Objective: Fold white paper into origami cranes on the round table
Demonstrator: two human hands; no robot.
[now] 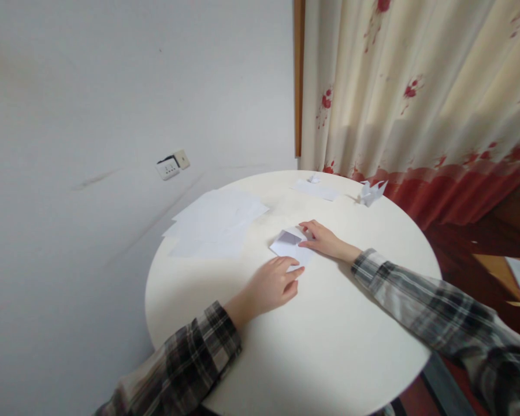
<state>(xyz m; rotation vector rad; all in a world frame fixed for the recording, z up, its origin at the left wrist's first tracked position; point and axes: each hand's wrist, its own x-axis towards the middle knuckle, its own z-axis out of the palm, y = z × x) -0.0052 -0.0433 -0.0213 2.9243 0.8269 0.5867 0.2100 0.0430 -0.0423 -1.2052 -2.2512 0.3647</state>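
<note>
A folded piece of white paper lies on the round white table, with one flap raised so that a shaded pocket shows. My left hand rests at the near edge of the paper, its fingers bent over that edge. At the right side of the paper is my right hand, its thumb and forefinger on the paper's edge and flap. Both hands touch the paper, and the undersides of the left fingers are hidden.
Loose white sheets overlap at the table's left. Toward the back lie another sheet with a small folded paper piece and a larger folded paper figure. A wall stands left, a curtain behind.
</note>
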